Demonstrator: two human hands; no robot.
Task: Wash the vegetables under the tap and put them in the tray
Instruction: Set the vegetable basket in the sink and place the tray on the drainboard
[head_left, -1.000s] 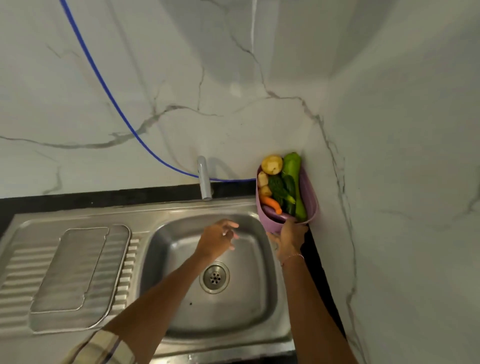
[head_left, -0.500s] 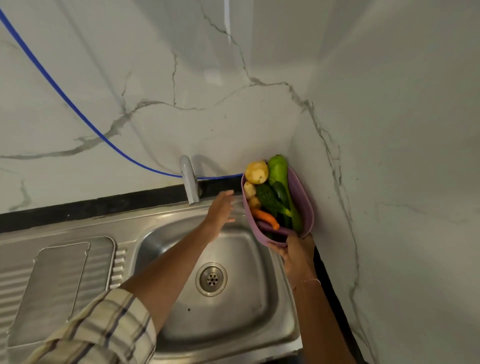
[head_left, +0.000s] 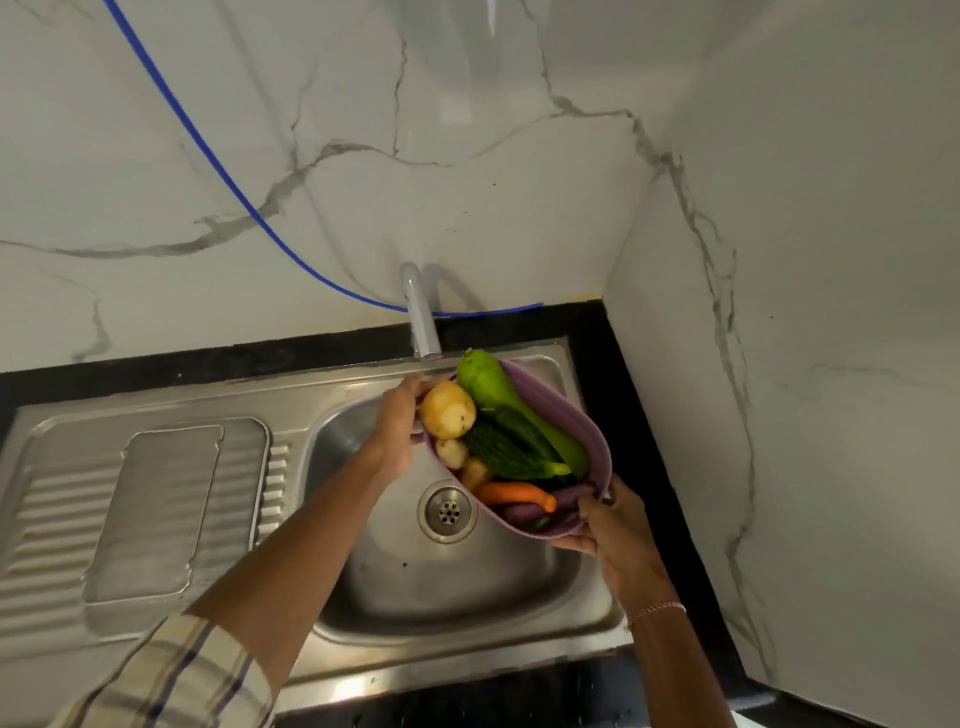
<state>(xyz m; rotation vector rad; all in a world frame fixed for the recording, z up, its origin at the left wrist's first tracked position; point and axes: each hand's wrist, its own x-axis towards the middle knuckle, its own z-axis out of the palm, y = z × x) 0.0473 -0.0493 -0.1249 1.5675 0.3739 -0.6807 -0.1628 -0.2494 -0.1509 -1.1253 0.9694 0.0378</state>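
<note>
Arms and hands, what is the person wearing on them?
The left arm has a pushed-up checked sleeve, cream with dark stripes. The right wrist wears a thin pale bracelet. The left hand and right hand have no gloves.

The basket (head_left: 574, 415) is shown in plain lilac-purple. Within it are seen a pale yellow potato (head_left: 448, 410), a light green gourd (head_left: 496, 387), a dark green bitter gourd (head_left: 498, 453), an orange carrot (head_left: 511, 492) and a purple aubergine (head_left: 519, 513). Behind the basket, the white wall (head_left: 363, 104) is veined in grey and crossed by a blue hose (head_left: 208, 150). The sink (head_left: 467, 587) below it is rendered in silver-grey steel, the worktop (head_left: 649, 441) in black. The sleeve (head_left: 171, 680) is checked cream with dark stripes.
</note>
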